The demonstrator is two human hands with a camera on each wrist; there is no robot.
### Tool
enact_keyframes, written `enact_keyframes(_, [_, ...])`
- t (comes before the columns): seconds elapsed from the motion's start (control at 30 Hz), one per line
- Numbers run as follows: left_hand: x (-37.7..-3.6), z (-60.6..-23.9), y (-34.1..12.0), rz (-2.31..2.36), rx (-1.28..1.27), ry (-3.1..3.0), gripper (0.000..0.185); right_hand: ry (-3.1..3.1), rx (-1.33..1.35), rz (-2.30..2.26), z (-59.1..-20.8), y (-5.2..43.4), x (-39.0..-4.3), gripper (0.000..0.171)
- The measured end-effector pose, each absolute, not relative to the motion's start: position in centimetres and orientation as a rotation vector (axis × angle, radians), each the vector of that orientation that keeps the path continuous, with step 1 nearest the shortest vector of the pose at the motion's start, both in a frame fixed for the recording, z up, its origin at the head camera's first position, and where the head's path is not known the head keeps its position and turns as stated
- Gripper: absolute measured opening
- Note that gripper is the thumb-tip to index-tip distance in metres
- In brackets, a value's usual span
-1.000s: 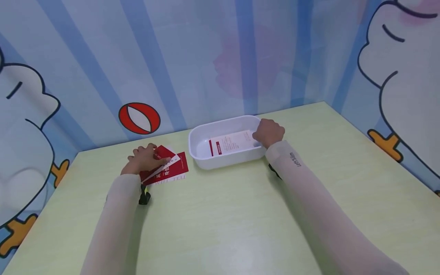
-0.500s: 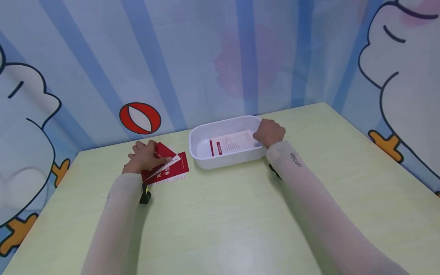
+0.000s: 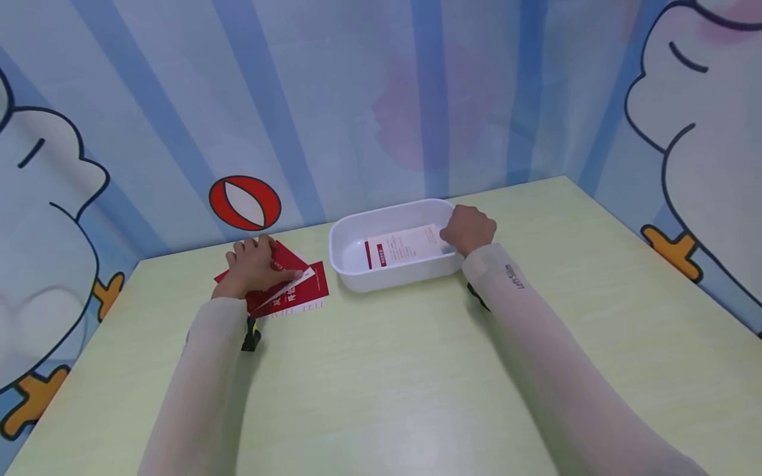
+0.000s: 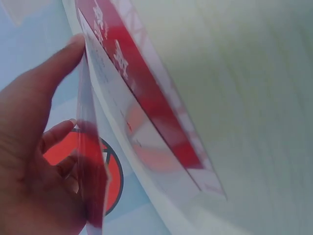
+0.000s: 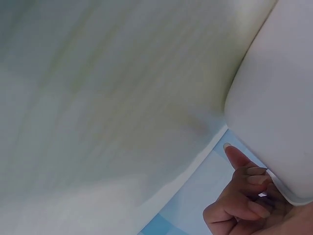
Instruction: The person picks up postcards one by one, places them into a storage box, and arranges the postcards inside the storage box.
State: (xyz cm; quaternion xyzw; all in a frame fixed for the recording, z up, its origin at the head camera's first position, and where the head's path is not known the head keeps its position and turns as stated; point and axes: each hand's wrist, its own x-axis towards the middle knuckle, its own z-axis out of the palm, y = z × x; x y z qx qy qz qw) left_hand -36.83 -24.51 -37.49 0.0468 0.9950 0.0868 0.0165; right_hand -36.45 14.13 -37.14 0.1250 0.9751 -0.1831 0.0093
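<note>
In the head view, my left hand point(image 3: 247, 268) pinches a red-and-white card point(image 3: 288, 256) by its near edge, thumb on one side and fingers on the other. The left wrist view shows this card point(image 4: 92, 171) tilted up off the sheets under it. Below it, another red card with white lettering point(image 3: 309, 284) and a paler printed sheet lie fanned on the table. My right hand point(image 3: 470, 228) grips the right end of a white plastic tray point(image 3: 405, 275), fingers curled at its rim. Inside the tray lies a white printed card point(image 3: 407, 246) with red bars.
The pale wood-grain table point(image 3: 369, 383) meets a blue striped backdrop point(image 3: 357, 99) just behind the tray. More cartoon-printed backdrop rises along the left and right sides. A black strap piece point(image 3: 251, 337) hangs under the left wrist.
My left hand has moved slightly away from me with the upper card, which now shows beyond the hand on its left side. The right hand and tray have stayed in place.
</note>
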Motion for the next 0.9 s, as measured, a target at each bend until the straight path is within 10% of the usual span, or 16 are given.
enact_keyframes(0.9, [-36.4,-34.3,-23.1,0.497,0.312,3.177,0.065,3.072,0.38,-0.56,-37.4,14.3,-36.5,0.036])
